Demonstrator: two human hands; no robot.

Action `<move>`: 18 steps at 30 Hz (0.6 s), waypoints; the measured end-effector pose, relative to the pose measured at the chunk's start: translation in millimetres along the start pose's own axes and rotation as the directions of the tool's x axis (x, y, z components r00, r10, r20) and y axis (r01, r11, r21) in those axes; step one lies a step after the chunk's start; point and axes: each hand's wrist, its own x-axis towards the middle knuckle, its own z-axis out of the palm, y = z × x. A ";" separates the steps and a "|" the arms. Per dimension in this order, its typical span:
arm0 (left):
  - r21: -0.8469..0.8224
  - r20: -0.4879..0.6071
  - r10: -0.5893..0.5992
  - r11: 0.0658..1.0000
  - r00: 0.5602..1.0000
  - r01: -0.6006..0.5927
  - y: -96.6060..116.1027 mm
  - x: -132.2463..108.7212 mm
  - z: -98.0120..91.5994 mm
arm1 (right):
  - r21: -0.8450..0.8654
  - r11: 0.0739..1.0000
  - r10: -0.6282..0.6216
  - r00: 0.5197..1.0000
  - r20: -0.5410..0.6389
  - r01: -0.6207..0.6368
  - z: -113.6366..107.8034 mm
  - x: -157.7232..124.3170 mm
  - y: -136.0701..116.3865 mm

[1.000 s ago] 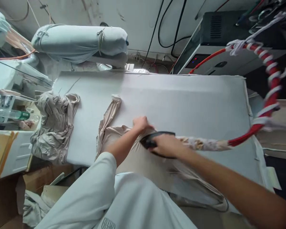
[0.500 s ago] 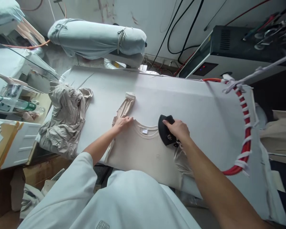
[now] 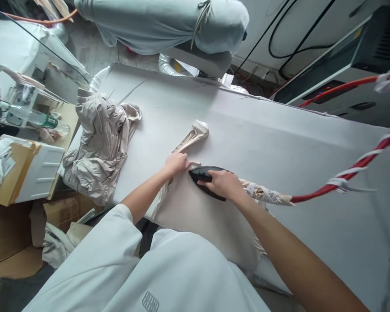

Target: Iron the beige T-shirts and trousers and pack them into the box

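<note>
A beige shirt (image 3: 198,212) lies spread over the near edge of the padded table, one sleeve (image 3: 191,135) stretched away from me. My left hand (image 3: 176,164) is closed on the cloth by the shoulder and neckline. In my right hand (image 3: 225,184) is a black iron (image 3: 199,174), gripped by its handle. Its pointed tip faces left, close to my left fingers, and the iron rests across the collar, hiding most of the neckline and the label. From its back, a wrapped red hose (image 3: 315,193) runs off to the right.
A crumpled beige garment pile (image 3: 100,138) covers the table's left end. Beyond the white table top (image 3: 263,143) stands a cloth-covered padded arm (image 3: 162,26). A machine cabinet (image 3: 370,60) is at the back right. A plastic bottle (image 3: 35,117) and white box (image 3: 40,171) are at left.
The iron has moved left from the shirt's right shoulder onto the collar, its tip swinging to point left. My left hand keeps its hold on the shoulder cloth. The camera view has shifted rightward.
</note>
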 end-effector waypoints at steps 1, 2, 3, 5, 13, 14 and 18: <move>0.001 0.001 0.044 0.999 0.999 -0.044 -8.3 -4.0 -1.2 | -0.003 0.999 0.034 0.999 -0.007 -0.035 -5.8 9.7 0.6; -0.004 -0.007 0.084 0.996 0.996 -0.084 -17.1 -6.8 -2.3 | -0.014 0.999 0.050 0.999 -0.001 -0.050 -12.3 20.8 1.6; -0.018 -0.021 0.115 0.993 0.993 -0.115 -25.7 -7.6 -3.2 | -0.034 0.999 0.034 0.999 0.020 -0.034 -19.0 32.8 1.5; -0.081 -0.042 0.138 0.987 0.989 -0.141 -39.8 -1.7 -5.1 | -0.078 0.995 -0.057 0.996 0.071 0.062 -30.9 56.1 -7.3; -0.578 -0.302 -0.388 0.801 0.871 0.156 -111.1 -55.9 -17.5 | 0.080 0.996 -0.057 0.994 0.093 0.050 4.1 19.4 -82.6; -0.608 -0.382 -0.513 0.766 0.768 0.209 -130.8 -89.1 -10.2 | 0.095 0.995 -0.024 0.995 0.093 0.015 19.1 0.2 -70.5; -0.825 -0.313 -0.927 0.373 0.207 0.425 -197.2 -219.5 58.7 | 0.268 0.872 0.429 0.903 -0.013 -0.410 64.1 -69.4 40.6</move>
